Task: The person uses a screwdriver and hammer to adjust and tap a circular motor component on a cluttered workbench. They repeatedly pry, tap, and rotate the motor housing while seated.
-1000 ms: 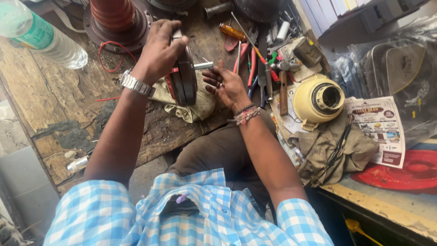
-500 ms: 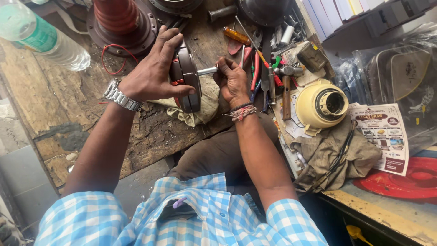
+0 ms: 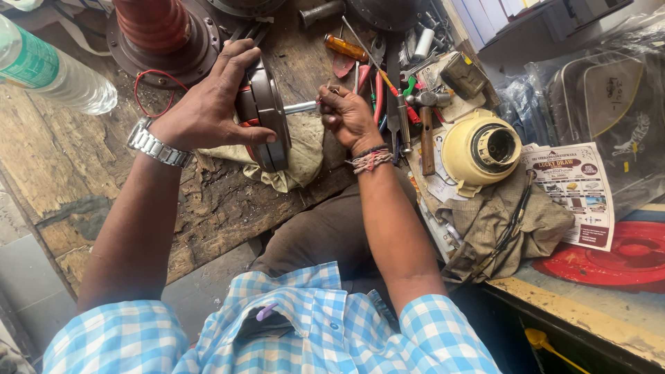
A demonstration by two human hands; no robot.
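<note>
My left hand [image 3: 211,104] grips a round dark motor part [image 3: 267,114] stood on its edge over a dirty cloth [image 3: 301,156] on the wooden bench [image 3: 104,173]. A metal shaft [image 3: 301,107] sticks out of the part toward my right hand [image 3: 346,114]. My right hand is closed around the shaft's tip, with something small pinched in its fingers that I cannot make out. A steel watch sits on my left wrist and thread bands on my right wrist.
A plastic water bottle [image 3: 48,69] lies at far left. A red-brown coil on a round base [image 3: 163,31] stands at the back. Screwdrivers, pliers and a hammer [image 3: 422,128] lie right of my hands, beside a cream round housing [image 3: 481,149], rags and a printed leaflet [image 3: 575,190].
My left hand shifted from covering the top of the motor part to holding its left face. My right hand rose from the cloth to the shaft's end.
</note>
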